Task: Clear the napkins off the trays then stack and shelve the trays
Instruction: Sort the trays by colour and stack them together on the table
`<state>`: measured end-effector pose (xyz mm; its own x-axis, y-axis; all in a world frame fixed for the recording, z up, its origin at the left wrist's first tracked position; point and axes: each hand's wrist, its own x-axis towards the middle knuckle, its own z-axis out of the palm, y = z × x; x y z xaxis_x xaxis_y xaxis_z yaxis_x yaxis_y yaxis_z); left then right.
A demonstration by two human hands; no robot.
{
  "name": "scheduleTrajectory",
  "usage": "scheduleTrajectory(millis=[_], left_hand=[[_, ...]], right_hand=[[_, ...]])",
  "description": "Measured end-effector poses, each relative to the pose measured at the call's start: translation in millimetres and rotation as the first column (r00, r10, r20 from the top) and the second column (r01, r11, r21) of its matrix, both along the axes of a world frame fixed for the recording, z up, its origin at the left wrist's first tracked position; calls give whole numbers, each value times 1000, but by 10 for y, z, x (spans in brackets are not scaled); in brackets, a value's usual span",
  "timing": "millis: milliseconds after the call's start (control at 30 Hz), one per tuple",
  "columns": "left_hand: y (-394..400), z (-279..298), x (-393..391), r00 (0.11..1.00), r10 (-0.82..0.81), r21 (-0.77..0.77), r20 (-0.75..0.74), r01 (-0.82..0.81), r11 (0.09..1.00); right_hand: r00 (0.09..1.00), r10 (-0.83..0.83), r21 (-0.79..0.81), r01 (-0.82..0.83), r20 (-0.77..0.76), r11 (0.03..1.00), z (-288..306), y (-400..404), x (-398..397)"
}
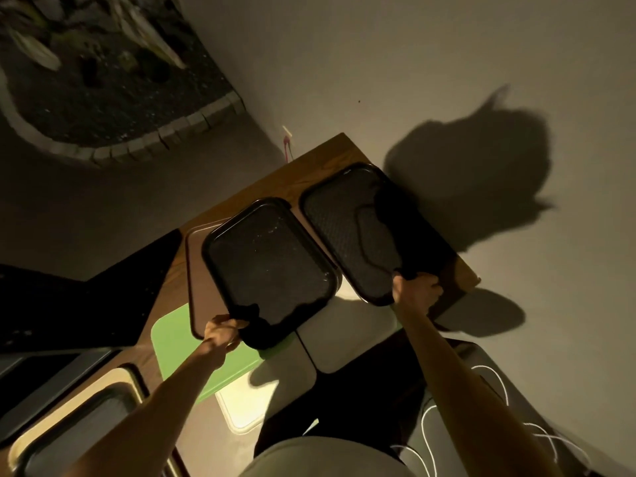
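From the head view, you have a black tray in each hand: your left hand (222, 333) is clamped on the near corner of the left tray (268, 270), fingers curled over its rim, and your right hand (416, 290) grips the near edge of the right tray (347, 232) the same way. Both trays sit over the wooden counter (309, 173), side by side and nearly touching along their long edges; the left one looks tilted up off the pile beneath it, though the dim light makes that hard to confirm. My read is that you are at the stacking step, so bring one black tray squarely over the other, line up the corners before you let it drop, and keep your fingertips out from between the rims. Set the lower tray flat first; a corner grip lets a tray swing. No napkins show on either black tray, only faint specks on the left one, so the clearing part seems done here. Under the left tray lie a brown tray (194, 270), a green tray (179, 342) and pale ones nearer you, overlapping loosely rather than squared up, so they will likely need gathering next. The trays look rigid, shallow-lipped plastic that should nest easily. Whether a shelf is nearby, I cannot tell.
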<state>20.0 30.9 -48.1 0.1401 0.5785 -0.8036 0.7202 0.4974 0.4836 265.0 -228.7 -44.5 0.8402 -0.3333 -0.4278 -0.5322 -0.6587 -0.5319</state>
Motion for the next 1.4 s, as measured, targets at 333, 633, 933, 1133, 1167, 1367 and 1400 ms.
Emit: scheduleTrajectory(millis=[333, 633, 933, 1133, 1167, 1367, 1400], left_hand=[[-62, 202, 13, 941, 224, -269, 254, -154, 951], [4, 466, -91, 770, 377, -310, 514, -244, 919], [-218, 987, -204, 734, 285, -217, 617, -190, 958], [-390, 1165, -115, 655, 339, -251, 675, -227, 941], [-395, 1188, -119, 639, 339, -255, 691, -223, 941], [-329, 1264, -235, 526, 423, -339, 738, -252, 906], [-327, 1274, -248, 511, 435, -350, 741, -259, 900]], right_hand=[[936, -103, 700, 321, -336, 638, -146, -114, -18], [932, -187, 760, 362, -311, 540, 385, -6, -159], [922, -53, 822, 367, -384, 436, 700, 401, -543], [927, 126, 870, 276, -354, 409, 1020, 680, -877], [934, 165, 870, 218, -317, 442, 1057, 722, -949], [894, 434, 796, -178, -116, 578, 1217, 885, -1113], [868, 487, 762, -252, -94, 596, 1223, 907, -1125]])
